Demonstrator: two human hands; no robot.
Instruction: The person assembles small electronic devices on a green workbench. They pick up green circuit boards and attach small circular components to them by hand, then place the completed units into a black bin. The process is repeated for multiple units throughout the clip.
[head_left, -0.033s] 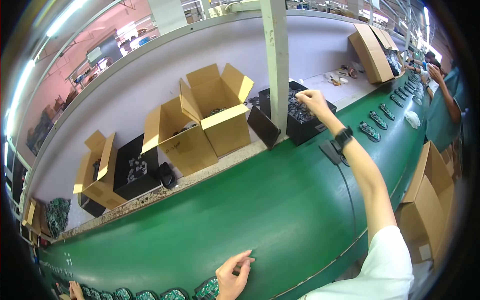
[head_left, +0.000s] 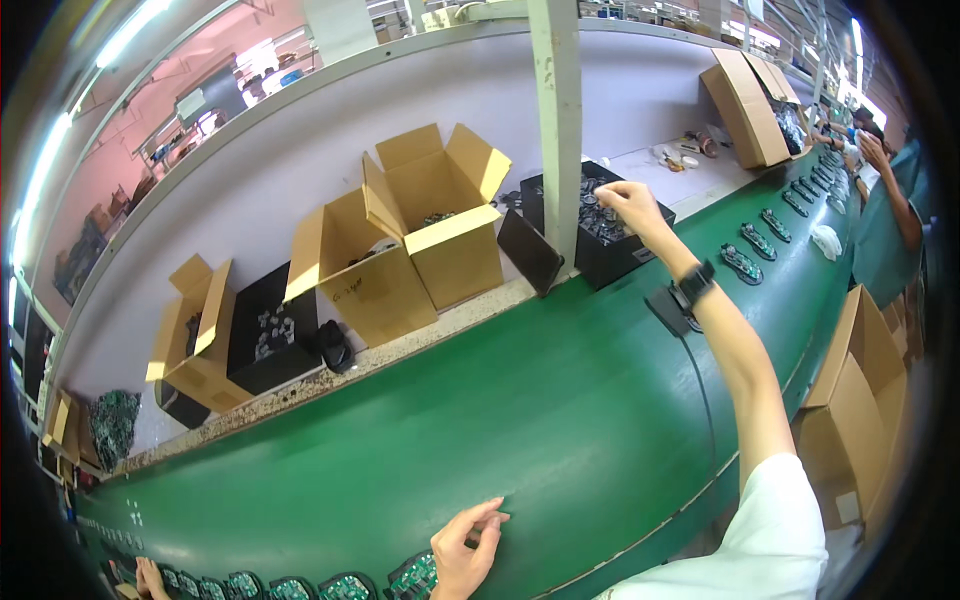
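Green bench point(head_left: 450, 420), bowed by the lens, runs from lower left to upper right; pale wall panel point(head_left: 240, 180) behind, upright post point(head_left: 560, 130) near centre. Right arm extended, watch point(head_left: 694, 285) at the wrist. Right hand point(head_left: 628, 207) is over the black bin point(head_left: 612, 268), which contains loose dark parts point(head_left: 603, 226). Right grip: fingertips drawn together; cannot tell whether a part is pinched. Left hand point(head_left: 466, 552) at lower edge, beside the nearest board unit point(head_left: 412, 576), a green circuit board in a dark casing; contact not clear. Left grip: released, fingers loosely bent, nothing seen in them. More board units point(head_left: 345, 588) lie in a row to its left; others stand along the far right. Open carton point(head_left: 455, 265) left of the post. Another person's hand point(head_left: 150, 578) at lower left.
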